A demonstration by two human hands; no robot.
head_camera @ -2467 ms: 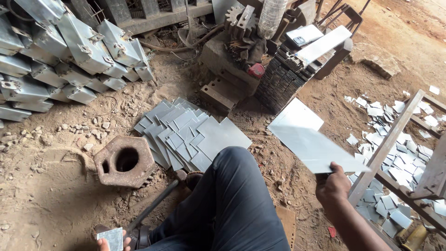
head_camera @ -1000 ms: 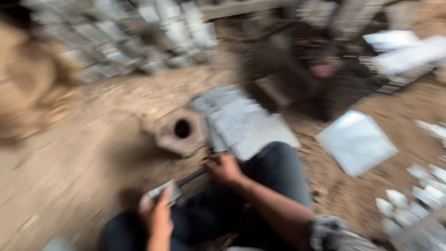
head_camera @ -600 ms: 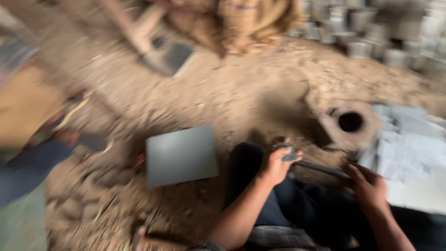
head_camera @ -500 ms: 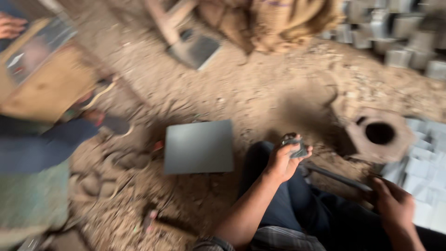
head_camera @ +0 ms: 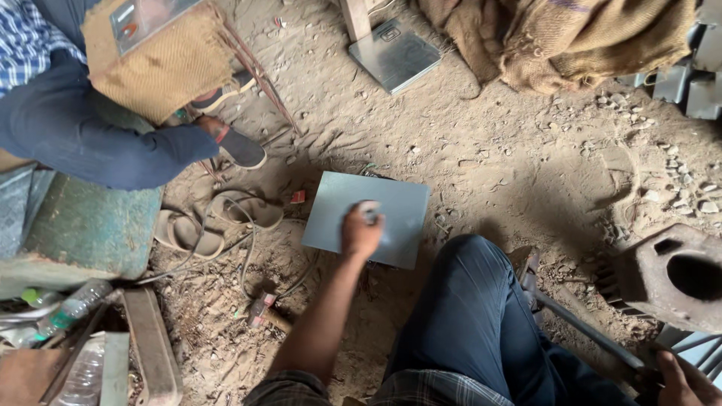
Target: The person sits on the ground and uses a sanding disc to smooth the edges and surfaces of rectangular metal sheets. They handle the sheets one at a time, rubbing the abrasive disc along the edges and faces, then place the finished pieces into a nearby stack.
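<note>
- Grey square metal sheet (head_camera: 366, 218) lies flat on sandy ground (head_camera: 519, 165).
- Left hand (head_camera: 361, 231) rests on it, fingers curled around a small object (head_camera: 369, 213).
- Right hand (head_camera: 686, 380) grips a dark metal rod (head_camera: 583, 331).

Sandy dirt floor (head_camera: 526, 165) strewn with pebbles, under daylight.

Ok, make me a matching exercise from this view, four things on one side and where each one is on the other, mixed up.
Things:
1. left hand
2. right hand
3. sandals
4. burlap sack

Places:
A. top right, by the metal parts
B. on the dirt, left of the sheet
C. on the grey metal sheet
D. bottom right corner, on a metal bar

Pairs: 1-C, 2-D, 3-B, 4-A
</note>
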